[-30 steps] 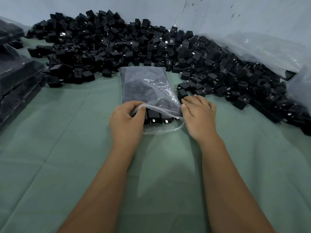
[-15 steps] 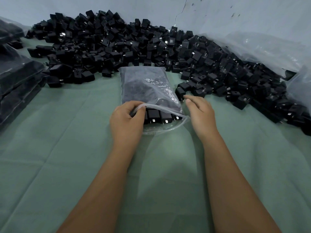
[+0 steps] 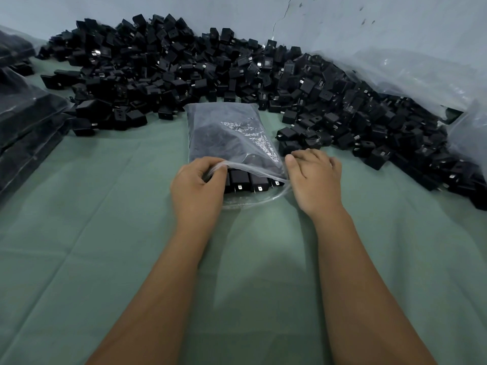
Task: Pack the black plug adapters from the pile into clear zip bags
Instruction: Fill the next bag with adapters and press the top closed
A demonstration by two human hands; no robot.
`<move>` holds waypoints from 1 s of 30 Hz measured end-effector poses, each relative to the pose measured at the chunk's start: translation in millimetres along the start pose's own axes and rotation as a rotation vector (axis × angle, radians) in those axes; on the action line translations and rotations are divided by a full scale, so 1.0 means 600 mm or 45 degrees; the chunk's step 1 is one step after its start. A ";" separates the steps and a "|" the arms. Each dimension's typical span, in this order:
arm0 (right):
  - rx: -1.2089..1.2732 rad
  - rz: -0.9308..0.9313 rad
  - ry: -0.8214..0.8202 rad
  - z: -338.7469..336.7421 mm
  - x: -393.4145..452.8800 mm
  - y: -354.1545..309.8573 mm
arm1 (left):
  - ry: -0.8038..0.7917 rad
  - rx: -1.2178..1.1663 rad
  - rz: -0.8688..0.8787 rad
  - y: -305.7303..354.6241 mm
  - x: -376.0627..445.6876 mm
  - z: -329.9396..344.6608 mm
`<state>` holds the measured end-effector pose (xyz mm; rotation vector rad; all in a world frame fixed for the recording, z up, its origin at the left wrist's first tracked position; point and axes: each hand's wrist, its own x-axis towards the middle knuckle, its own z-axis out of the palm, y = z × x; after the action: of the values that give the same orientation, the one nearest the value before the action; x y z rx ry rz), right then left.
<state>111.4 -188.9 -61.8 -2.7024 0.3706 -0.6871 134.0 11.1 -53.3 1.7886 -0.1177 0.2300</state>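
Bag (image 3: 232,138) of clear plastic lies lengthwise on the green cloth (image 3: 105,233) at centre, its mouth toward the person and open, its body packed dark with black plug adapters. A row of adapters (image 3: 247,181) shows at the mouth, metal prongs pointing outward. Left hand (image 3: 196,187) grips the upper lip of the bag at its left corner, fingers curled round the film and lifting it. Right hand (image 3: 315,180) rests at the right corner of the mouth, fingers bent and spread over the cloth just beside the bag; the thumb lies against the edge of the film, but whether it pinches anything cannot be told. Pile of loose adapters (image 3: 210,72) runs along the back wall (image 3: 342,19) from far left to far right, its near edge just beyond the bag's closed end and touching distance from the right fingertips. Filled bags (image 3: 23,122) are stacked at the left edge. Loose clear plastic sheeting (image 3: 421,72) lies over the pile at the right.
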 end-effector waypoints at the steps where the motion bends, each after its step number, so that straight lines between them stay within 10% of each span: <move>1: 0.054 0.025 0.041 -0.001 0.000 0.001 | -0.003 -0.004 -0.001 0.000 0.000 0.000; 5: 0.264 0.202 0.232 -0.010 0.002 0.004 | -0.002 -0.007 0.002 -0.001 0.000 0.000; 23: 0.248 0.227 -0.115 0.001 0.002 0.014 | -0.004 0.005 -0.013 -0.003 0.003 0.000; 30: 0.597 0.284 0.266 -0.010 -0.013 -0.010 | -0.010 0.024 -0.005 -0.006 0.005 0.000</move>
<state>102.7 -182.2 -57.6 -2.1198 0.4840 -0.8674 137.6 12.1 -56.2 1.8087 -0.1177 0.2217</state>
